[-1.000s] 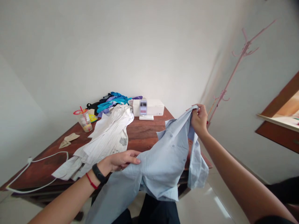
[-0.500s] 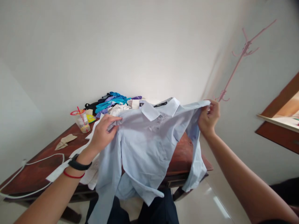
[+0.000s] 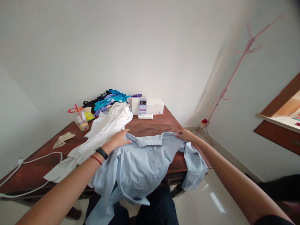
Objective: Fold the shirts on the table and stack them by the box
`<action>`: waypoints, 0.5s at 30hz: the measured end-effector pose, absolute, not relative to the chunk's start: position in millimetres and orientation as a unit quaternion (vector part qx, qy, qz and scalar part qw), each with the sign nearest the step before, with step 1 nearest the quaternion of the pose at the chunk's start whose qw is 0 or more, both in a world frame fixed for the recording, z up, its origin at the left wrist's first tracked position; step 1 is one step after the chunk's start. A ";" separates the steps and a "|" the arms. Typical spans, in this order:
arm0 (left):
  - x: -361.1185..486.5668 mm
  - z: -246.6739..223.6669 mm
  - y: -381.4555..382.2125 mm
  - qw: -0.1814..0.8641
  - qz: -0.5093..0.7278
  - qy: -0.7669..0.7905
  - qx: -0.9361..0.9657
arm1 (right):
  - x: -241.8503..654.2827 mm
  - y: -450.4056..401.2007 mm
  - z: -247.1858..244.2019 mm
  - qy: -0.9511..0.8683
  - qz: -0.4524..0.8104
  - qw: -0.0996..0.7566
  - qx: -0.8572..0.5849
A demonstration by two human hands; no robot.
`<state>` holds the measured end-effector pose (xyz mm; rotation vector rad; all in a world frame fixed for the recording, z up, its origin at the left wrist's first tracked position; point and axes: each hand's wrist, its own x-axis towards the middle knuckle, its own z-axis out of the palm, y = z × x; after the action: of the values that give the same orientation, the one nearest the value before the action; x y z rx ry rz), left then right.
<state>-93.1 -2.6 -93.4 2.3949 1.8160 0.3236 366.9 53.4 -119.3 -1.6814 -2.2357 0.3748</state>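
Note:
A light blue button-up shirt (image 3: 142, 162) lies front up over the near edge of the wooden table (image 3: 150, 125), its lower part and sleeves hanging down toward my legs. My left hand (image 3: 120, 139) pinches the shirt at the shoulder beside the collar (image 3: 150, 141). At the opposite shoulder, the fingers of my right hand (image 3: 185, 135) are closed on the cloth. The right-side sleeve (image 3: 193, 165) droops past the table edge. Just left of the shirt, a white striped garment (image 3: 103, 128) is spread partly under my left forearm.
Behind stand a white box (image 3: 156, 106) and a small white stand with a screen (image 3: 142, 107). A pile of coloured clothes (image 3: 114, 100), a plastic drink cup (image 3: 82, 120), a tan cloth (image 3: 63, 139) and a white cable (image 3: 42, 159) lie leftward. A pink coat rack (image 3: 236, 68) leans in the right corner.
Both hands have lowered the shirt from a raised, spread position onto the table. The collar has dropped forward and flattened, and the white box behind has come into sight.

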 end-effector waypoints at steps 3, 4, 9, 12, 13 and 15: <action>-80.6 -99.1 -1.4 0.038 0.124 0.558 0.820 | 373.0 50.7 -114.0 -0.771 0.118 0.174 -0.602; -78.7 -100.8 -2.2 0.036 0.127 0.557 0.820 | 374.5 47.6 -112.3 -0.767 0.111 0.179 -0.606; -75.7 -81.6 -22.1 0.027 0.223 0.572 0.789 | 371.8 13.3 -102.1 -0.697 0.049 0.360 -0.618; -71.3 -46.2 -55.0 -0.014 0.380 0.546 0.747 | 368.6 -25.6 -83.0 -0.625 -0.028 0.504 -0.595; -70.4 -33.3 -69.2 -0.041 0.416 0.535 0.734 | 370.5 -43.5 -72.9 -0.609 -0.055 0.532 -0.586; -73.0 -9.5 -100.0 -0.110 0.460 0.515 0.715 | 381.3 -87.6 -47.8 -0.604 -0.084 0.553 -0.568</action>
<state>-73.0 -100.0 -9.5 2.4183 1.7427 1.5557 381.3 -87.6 -47.8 -1.3422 -1.4267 -0.1976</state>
